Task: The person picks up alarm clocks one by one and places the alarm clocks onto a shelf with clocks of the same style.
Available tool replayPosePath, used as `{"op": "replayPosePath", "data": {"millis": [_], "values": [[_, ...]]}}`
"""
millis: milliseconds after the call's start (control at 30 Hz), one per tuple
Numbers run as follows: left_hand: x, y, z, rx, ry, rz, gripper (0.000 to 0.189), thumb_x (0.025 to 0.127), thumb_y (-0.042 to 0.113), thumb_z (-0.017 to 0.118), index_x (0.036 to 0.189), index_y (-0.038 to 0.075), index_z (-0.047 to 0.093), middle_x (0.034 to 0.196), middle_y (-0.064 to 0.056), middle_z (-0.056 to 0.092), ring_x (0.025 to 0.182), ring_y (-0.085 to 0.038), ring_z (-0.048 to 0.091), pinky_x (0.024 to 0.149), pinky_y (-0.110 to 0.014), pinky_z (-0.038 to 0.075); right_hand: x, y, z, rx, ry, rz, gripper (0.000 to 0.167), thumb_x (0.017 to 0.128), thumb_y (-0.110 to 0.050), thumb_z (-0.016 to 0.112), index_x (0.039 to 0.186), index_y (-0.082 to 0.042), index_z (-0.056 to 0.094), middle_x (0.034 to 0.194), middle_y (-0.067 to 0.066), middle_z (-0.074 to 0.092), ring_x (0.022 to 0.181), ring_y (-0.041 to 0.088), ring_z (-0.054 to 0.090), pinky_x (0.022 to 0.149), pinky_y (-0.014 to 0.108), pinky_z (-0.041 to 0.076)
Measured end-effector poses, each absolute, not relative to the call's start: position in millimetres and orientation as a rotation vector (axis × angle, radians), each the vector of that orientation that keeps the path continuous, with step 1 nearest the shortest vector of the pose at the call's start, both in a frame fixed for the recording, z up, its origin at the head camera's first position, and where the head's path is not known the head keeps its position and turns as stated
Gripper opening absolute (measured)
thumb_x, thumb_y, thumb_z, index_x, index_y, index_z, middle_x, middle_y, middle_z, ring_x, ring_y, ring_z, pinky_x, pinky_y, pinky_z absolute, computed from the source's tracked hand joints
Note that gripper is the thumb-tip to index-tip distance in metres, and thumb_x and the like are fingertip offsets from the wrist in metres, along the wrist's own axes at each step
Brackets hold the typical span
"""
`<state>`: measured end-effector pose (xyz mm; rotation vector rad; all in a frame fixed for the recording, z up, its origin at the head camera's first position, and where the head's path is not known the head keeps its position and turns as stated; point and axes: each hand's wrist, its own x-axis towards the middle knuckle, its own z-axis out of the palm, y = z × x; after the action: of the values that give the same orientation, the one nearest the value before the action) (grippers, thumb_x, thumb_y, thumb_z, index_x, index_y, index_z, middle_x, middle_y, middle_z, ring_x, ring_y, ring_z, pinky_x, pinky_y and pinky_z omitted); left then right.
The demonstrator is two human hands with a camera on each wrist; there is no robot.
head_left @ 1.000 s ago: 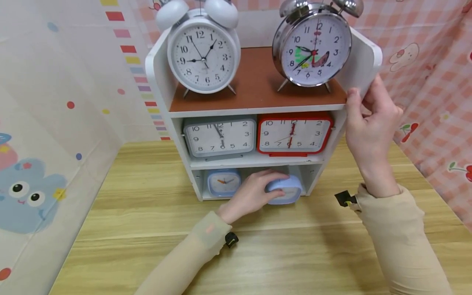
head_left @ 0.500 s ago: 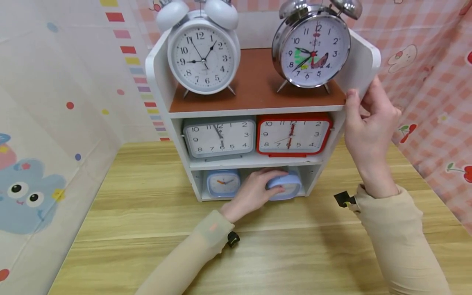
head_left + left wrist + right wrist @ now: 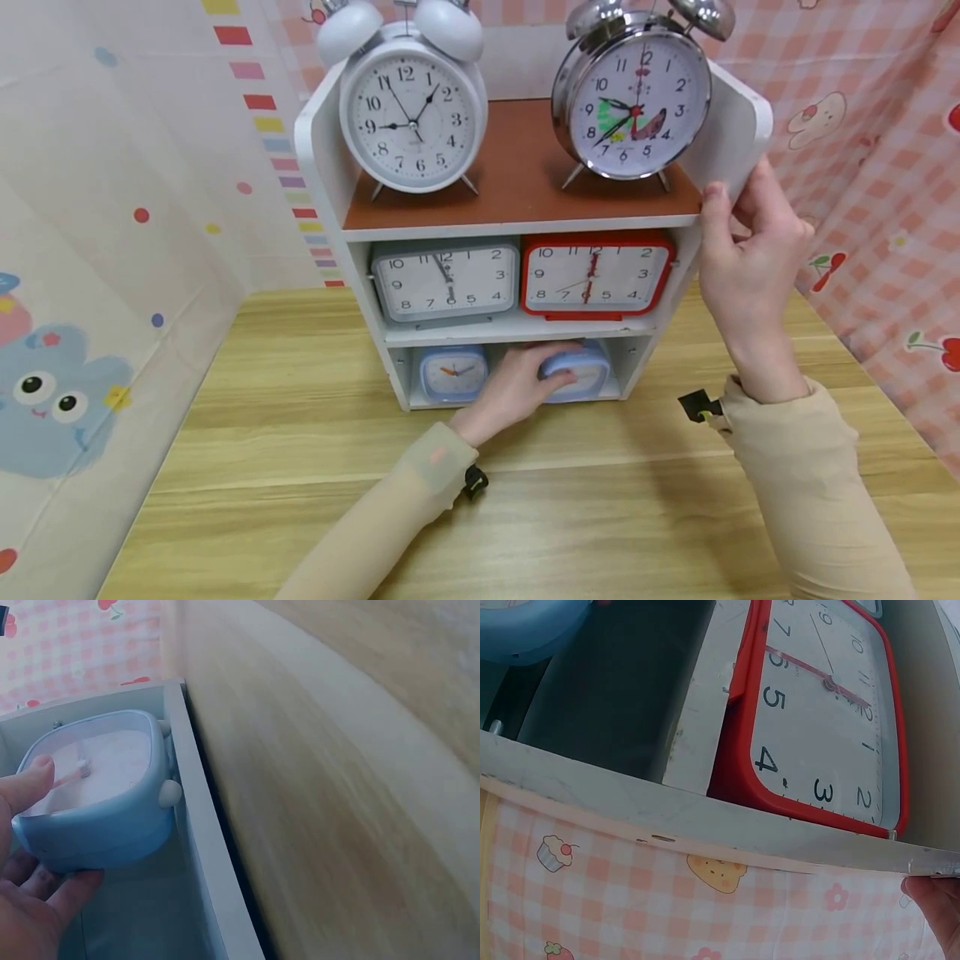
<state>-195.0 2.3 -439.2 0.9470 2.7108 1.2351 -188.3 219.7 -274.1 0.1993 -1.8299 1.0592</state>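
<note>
My left hand (image 3: 510, 387) grips a small light-blue alarm clock (image 3: 595, 372) in the right part of the bottom compartment of a white shelf unit (image 3: 517, 225). In the left wrist view the thumb lies over the front of the clock (image 3: 105, 836) and the other fingers are behind its body. Its two white feet are at the shelf's front board; whether it rests fully on it I cannot tell. My right hand (image 3: 753, 267) holds the unit's right side panel (image 3: 731, 137), thumb in front. Left of my left hand stands another small blue clock (image 3: 452, 372).
On the middle shelf stand a grey rectangular clock (image 3: 450, 279) and a red one (image 3: 528, 287). The brown top shelf bears a white twin-bell clock (image 3: 412, 150) and a silver twin-bell clock (image 3: 637, 154). Patterned curtains (image 3: 135, 167) surround the wooden table (image 3: 570, 508).
My left hand has pushed the light-blue clock back into the bottom compartment, and it now sits more upright. The right hand has stayed on the side panel.
</note>
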Motion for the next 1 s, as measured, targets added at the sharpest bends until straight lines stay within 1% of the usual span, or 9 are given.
{"op": "replayPosePath", "data": {"millis": [100,167,233,300,400,500,733,833,1000], "values": [[-195,2,-437,0.983,2.754,1.154,0.047,0.102,0.030,0.068,0.148,0.019,0.061,0.105,-0.007,0.077,0.048,-0.003,0.035,0.056,-0.021,0.042,-188,220,-274,0.201,-1.832,1.054,0.034,0.102,-0.021,0.058,0.133,-0.015,0.072,0.125,0.010,0.078,0.115,0.001,0.074,0.089,0.010,0.059],[-194,2,-436,1.022,2.807,1.073,0.047,0.103,0.031,0.066,0.148,0.020,0.060,0.119,-0.007,0.077,0.053,-0.005,0.044,0.062,-0.023,0.047,-188,219,-273,0.202,-1.832,1.053,0.034,0.102,-0.021,0.058,0.133,-0.015,0.072,0.126,0.010,0.078,0.116,0.002,0.073,0.090,0.011,0.059],[-193,2,-435,1.055,2.857,0.990,0.046,0.105,0.032,0.065,0.149,0.020,0.060,0.133,-0.006,0.074,0.064,-0.009,0.058,0.071,-0.027,0.055,-188,219,-273,0.204,-1.831,1.055,0.035,0.102,-0.021,0.058,0.134,-0.015,0.072,0.127,0.009,0.078,0.117,0.003,0.073,0.090,0.011,0.059],[-193,2,-434,1.076,2.900,0.920,0.046,0.105,0.033,0.063,0.149,0.020,0.059,0.144,-0.007,0.069,0.081,-0.015,0.070,0.081,-0.033,0.061,-188,219,-273,0.203,-1.830,1.053,0.035,0.103,-0.021,0.058,0.135,-0.015,0.071,0.127,0.009,0.078,0.117,0.003,0.073,0.091,0.011,0.059],[-192,3,-434,1.104,2.953,0.822,0.046,0.106,0.034,0.062,0.150,0.020,0.058,0.147,-0.009,0.066,0.105,-0.024,0.075,0.090,-0.038,0.064,-188,219,-274,0.199,-1.835,1.042,0.035,0.103,-0.022,0.058,0.135,-0.015,0.071,0.127,0.009,0.078,0.117,0.002,0.073,0.090,0.010,0.059],[-190,3,-436,1.194,3.044,0.696,0.046,0.106,0.034,0.061,0.149,0.019,0.059,0.145,-0.010,0.065,0.115,-0.027,0.074,0.091,-0.038,0.065,-188,219,-274,0.196,-1.840,1.038,0.035,0.103,-0.022,0.058,0.135,-0.015,0.071,0.128,0.009,0.078,0.117,0.002,0.073,0.092,0.011,0.059],[-188,4,-444,1.506,3.259,0.506,0.037,0.103,0.027,0.068,0.139,0.020,0.066,0.140,-0.006,0.067,0.107,-0.024,0.076,0.073,-0.028,0.065,-188,219,-274,0.185,-1.833,1.036,0.035,0.103,-0.022,0.058,0.134,-0.016,0.072,0.126,0.010,0.078,0.115,-0.001,0.073,0.090,0.009,0.058],[-186,5,-445,1.540,3.322,0.381,0.038,0.102,0.025,0.070,0.139,0.020,0.066,0.141,-0.005,0.067,0.113,-0.022,0.074,0.072,-0.026,0.065,-188,219,-274,0.184,-1.835,1.032,0.035,0.103,-0.023,0.058,0.134,-0.016,0.072,0.125,0.011,0.078,0.114,-0.003,0.073,0.089,0.008,0.058],[-182,5,-442,1.585,3.337,0.116,0.047,0.098,0.010,0.071,0.143,0.022,0.063,0.145,-0.005,0.064,0.124,-0.023,0.070,0.081,-0.027,0.065,-188,219,-275,0.182,-1.836,1.030,0.035,0.103,-0.023,0.058,0.133,-0.016,0.072,0.124,0.012,0.079,0.112,-0.007,0.072,0.087,0.006,0.057]]}}
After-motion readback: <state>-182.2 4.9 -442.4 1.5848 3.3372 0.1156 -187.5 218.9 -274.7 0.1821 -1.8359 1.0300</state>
